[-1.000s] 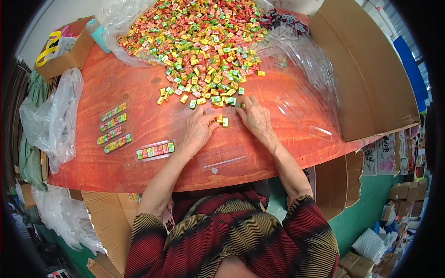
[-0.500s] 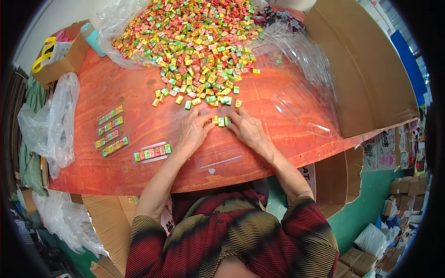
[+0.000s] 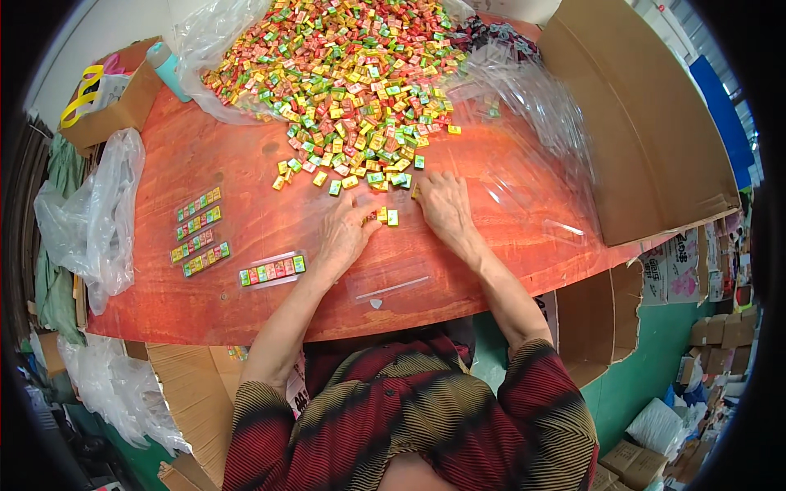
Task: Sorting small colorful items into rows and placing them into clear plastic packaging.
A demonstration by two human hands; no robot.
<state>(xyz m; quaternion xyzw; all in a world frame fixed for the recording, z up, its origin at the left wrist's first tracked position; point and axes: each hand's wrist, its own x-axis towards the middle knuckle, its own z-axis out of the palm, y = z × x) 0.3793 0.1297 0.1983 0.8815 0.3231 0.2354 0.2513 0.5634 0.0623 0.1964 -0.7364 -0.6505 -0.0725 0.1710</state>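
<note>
Small printed boxes in red, yellow and green lie in a big heap (image 3: 352, 90) that spills toward me over the red table. My left hand (image 3: 345, 233) is closed at the left end of a short row of these boxes (image 3: 382, 215), its fingertips partly hiding them. To the right, apart from the row, my right hand (image 3: 444, 211) has its fingertips on a single yellow box (image 3: 416, 191), mostly hidden by the fingers. Between my forearms lies a clear plastic tray (image 3: 393, 288). Left of my left forearm, another clear tray (image 3: 273, 270) holds a full row of boxes.
Several filled trays (image 3: 199, 231) are lined up at the left. Clear plastic trays (image 3: 565, 231) and crumpled film (image 3: 532, 98) lie at the right, beside a large cardboard box (image 3: 647, 123). A carton (image 3: 123, 102), a blue bottle (image 3: 166, 69) and a plastic bag (image 3: 98, 213) edge the left side.
My right hand has left the right end of the row and moved up and right, onto a loose yellow box. My left hand stays by the row.
</note>
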